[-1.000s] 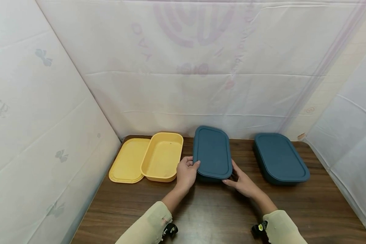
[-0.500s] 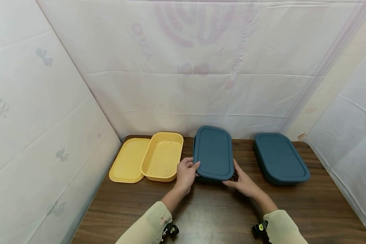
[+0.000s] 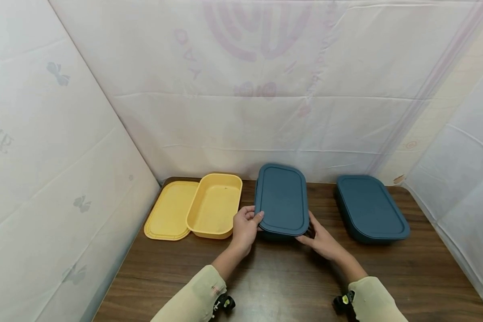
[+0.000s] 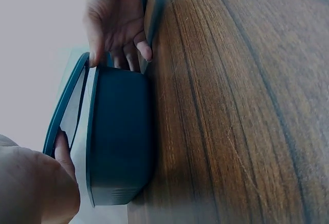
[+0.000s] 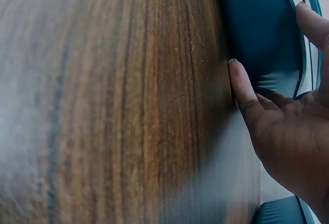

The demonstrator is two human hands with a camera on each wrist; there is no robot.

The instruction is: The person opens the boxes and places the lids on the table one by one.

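Lifting higher than before, blue lid in both hands' pinching grip (near edge raised).

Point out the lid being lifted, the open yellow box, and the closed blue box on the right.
blue lid point(image 3: 281, 199), head view, middle of its top face.
yellow box point(image 3: 214, 205), head view, inner floor.
closed blue box point(image 3: 370, 206), head view, centre of its lid.

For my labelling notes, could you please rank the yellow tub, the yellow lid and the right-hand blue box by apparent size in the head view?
1. right-hand blue box, largest.
2. yellow tub and yellow lid: too alike to rank, since the tub hides the lid's right edge.
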